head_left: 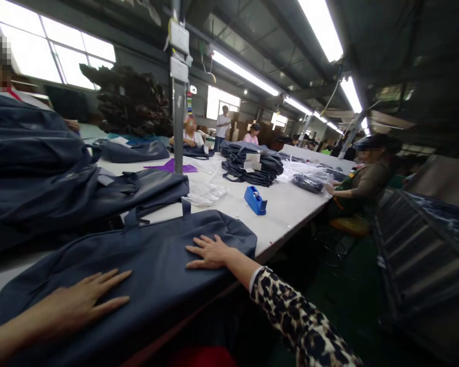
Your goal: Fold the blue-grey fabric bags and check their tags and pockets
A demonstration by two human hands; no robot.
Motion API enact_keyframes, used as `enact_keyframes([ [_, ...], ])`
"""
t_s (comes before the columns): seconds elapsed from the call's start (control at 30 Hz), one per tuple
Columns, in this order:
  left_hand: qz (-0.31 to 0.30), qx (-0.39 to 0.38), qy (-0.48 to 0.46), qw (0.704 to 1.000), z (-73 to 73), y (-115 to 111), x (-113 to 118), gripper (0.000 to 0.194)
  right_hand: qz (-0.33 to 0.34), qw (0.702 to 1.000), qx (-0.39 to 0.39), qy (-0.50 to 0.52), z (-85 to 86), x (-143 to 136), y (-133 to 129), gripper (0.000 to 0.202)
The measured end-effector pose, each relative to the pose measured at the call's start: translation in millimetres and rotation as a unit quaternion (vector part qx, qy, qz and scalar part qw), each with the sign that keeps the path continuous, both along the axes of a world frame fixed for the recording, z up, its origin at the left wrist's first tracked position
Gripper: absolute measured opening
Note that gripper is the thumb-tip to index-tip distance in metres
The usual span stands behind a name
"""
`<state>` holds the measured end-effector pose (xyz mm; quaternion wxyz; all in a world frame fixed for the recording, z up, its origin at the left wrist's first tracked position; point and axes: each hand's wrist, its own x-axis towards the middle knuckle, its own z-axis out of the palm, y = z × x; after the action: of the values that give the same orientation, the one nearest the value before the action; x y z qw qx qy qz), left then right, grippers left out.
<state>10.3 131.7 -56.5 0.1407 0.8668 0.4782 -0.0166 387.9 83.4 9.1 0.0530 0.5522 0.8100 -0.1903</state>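
Note:
A dark blue bag (pixel 153 255) lies flat along the near edge of the white table, its short handles pointing away from me. My left hand (pixel 80 300) rests palm down on its left part with the fingers stretched out. On the right part, my right hand (pixel 208 252) lies flat, fingers spread. Neither hand grips anything. Just beyond the bag, more dark blue bags (pixel 137 191) are heaped at the left, one with a white tag (pixel 105 176).
A blue tape dispenser (pixel 255 200) stands on the white table (pixel 229 219). Behind it are clear plastic bags (pixel 204 193), a metal post (pixel 178 122) and a stack of dark bags (pixel 252 165). A co-worker (pixel 367 176) sits at the right edge, near a large crate (pixel 424 265).

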Motion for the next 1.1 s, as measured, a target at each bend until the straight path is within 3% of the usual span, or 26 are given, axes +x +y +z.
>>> enact_keyframes([
  [0.13,-0.011,0.046,0.044,0.998,64.2,-4,31,0.060,0.001,1.000,0.022,0.002,-18.1,-20,-16,0.074],
  [0.2,0.001,0.081,0.012,0.997,75.7,-4,44,0.056,0.011,0.999,0.034,-0.008,-26.3,-21,-17,0.075],
  [0.27,0.035,0.110,-0.022,0.993,64.9,4,48,0.060,0.025,0.998,0.045,-0.020,-33.3,-16,-10,0.075],
  [0.33,0.048,0.085,-0.040,0.994,42.3,12,44,0.064,0.020,0.997,0.061,-0.031,-35.5,-9,2,0.072],
  [0.43,0.053,0.066,-0.070,0.994,14.7,17,38,0.071,0.027,0.999,0.027,-0.022,-22.7,-5,24,0.074],
  [0.53,0.051,0.070,-0.090,0.992,8.4,16,37,0.072,0.046,0.994,0.041,0.094,3.9,-26,56,0.061],
  [0.6,0.050,0.080,-0.105,0.990,10.2,15,38,0.071,0.041,0.974,0.068,0.214,17.7,-56,84,0.050],
  [0.67,0.050,0.093,-0.118,0.987,11.4,15,38,0.071,0.018,0.954,0.080,0.288,20.8,-92,116,0.044],
  [0.77,0.051,0.108,-0.133,0.984,9.8,13,36,0.069,-0.028,0.944,0.095,0.313,5.1,-144,161,0.042],
  [0.87,0.051,0.119,-0.147,0.981,8.2,12,35,0.068,-0.059,0.931,0.090,0.349,-19.4,-178,191,0.044],
  [0.97,0.055,0.125,-0.164,0.977,12.2,9,36,0.067,-0.048,0.903,0.064,0.423,-36.9,-194,200,0.048],
  [1.1,0.067,0.122,-0.208,0.968,22.4,5,35,0.068,-0.010,0.851,0.011,0.525,-48.5,-190,191,0.058],
])
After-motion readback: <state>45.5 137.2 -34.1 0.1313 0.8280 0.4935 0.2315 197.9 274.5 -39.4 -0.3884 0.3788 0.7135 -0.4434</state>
